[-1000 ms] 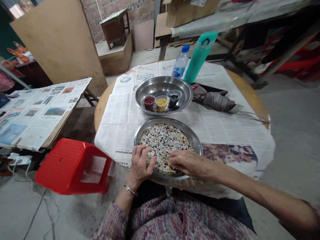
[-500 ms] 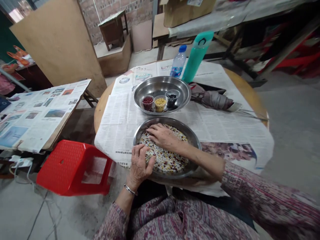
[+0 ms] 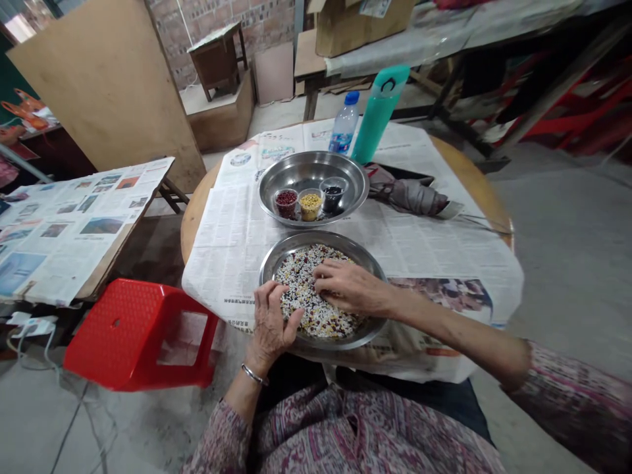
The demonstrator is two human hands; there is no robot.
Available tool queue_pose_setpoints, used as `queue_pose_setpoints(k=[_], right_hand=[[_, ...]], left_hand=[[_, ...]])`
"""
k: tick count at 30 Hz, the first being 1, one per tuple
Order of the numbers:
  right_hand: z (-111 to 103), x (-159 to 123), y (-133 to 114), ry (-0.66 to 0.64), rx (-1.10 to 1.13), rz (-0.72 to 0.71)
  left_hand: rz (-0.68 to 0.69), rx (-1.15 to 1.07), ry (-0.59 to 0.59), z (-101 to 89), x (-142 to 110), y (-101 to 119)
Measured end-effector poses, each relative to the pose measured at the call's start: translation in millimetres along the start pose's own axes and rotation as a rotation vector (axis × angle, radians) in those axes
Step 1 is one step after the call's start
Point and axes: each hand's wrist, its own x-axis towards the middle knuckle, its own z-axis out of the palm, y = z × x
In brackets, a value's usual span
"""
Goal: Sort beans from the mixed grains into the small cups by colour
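Observation:
A steel basin (image 3: 371, 264) in front of me holds a mix of white grains with yellow, red and dark beans (image 3: 306, 276). Over its left rim lies my left hand (image 3: 270, 326), fingers stretched out and thumb apart, holding nothing. My right hand (image 3: 345, 284) is in the middle of the mix with its fingers bent and drawn together; what is between the fingertips is hidden. Behind stands a second steel basin (image 3: 316, 164) with a cup of red beans (image 3: 286, 204), a cup of yellow beans (image 3: 311, 205) and a cup of black beans (image 3: 333, 194).
Newspaper (image 3: 217, 237) covers the round table (image 3: 486, 191). A water bottle (image 3: 344, 125), a teal bottle (image 3: 379, 118) and a folded grey umbrella (image 3: 412, 196) are at the back. A red stool (image 3: 118, 332) stands left, near a newspaper-covered table (image 3: 83, 224).
My right hand has moved right and toward me through the mix, and its fingers have gone from spread to drawn together. The left hand stays at the rim. The view has shifted slightly.

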Motion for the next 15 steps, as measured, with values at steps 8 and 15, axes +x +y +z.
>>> queue_pose_setpoints(k=[8, 15], right_hand=[[-3, -34, -34, -0.273, 0.151, 0.085], [-4, 0, 0, -0.013, -0.058, 0.209]], left_hand=[[0.011, 0.0, 0.0, 0.5, 1, -1], [-0.008, 0.023, -0.003, -0.2, 2, 0]])
